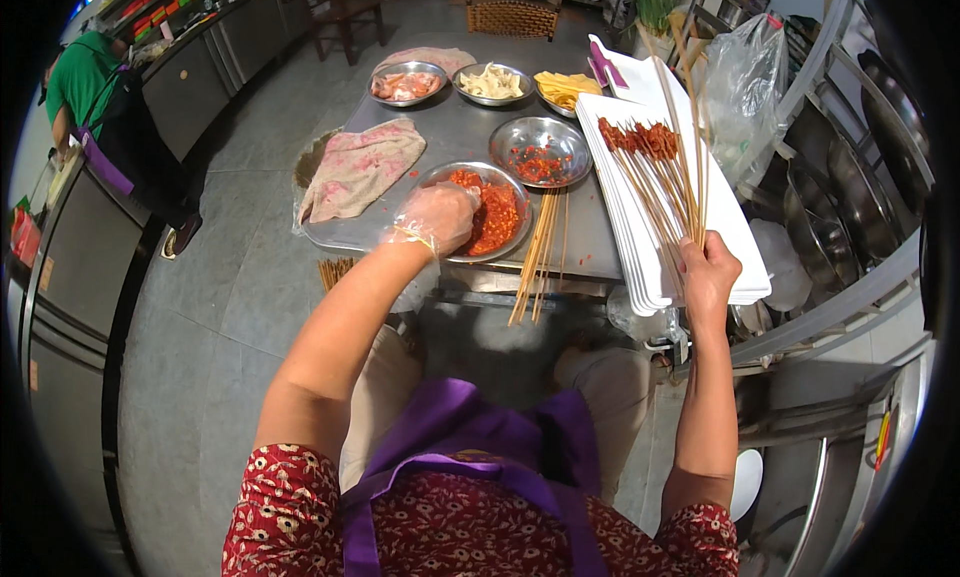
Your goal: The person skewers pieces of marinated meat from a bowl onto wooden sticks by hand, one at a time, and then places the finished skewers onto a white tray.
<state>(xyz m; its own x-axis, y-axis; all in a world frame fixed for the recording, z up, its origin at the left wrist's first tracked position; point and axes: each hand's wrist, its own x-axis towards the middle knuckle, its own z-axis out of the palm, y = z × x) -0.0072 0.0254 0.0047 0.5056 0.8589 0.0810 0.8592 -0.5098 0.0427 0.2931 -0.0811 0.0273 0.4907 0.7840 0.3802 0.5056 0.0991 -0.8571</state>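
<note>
My left hand (439, 215), in a clear plastic glove held by a yellow band at the wrist, is at a steel bowl (523, 235) of chopped red chilli (496, 211). Its fingertips are hidden, so whether they grasp anything does not show. With my right hand (709, 265) I grip the lower ends of bamboo skewers (660, 194) over a stack of white trays (637, 295). Red-coated pieces (641, 139) cover the skewers' far ends. Between my hands, bare bamboo skewers (538, 254) overhang the table edge, below a second steel bowl (540, 149) with chilli remnants.
Bowls of pink meat (405, 86), pale strips (491, 83) and yellow sheets (568, 89) line the table's (457, 130) far side. A stained cloth (367, 168) lies left. Racked pans (817, 224) stand right. A person in green (86, 89) bends at the left counter.
</note>
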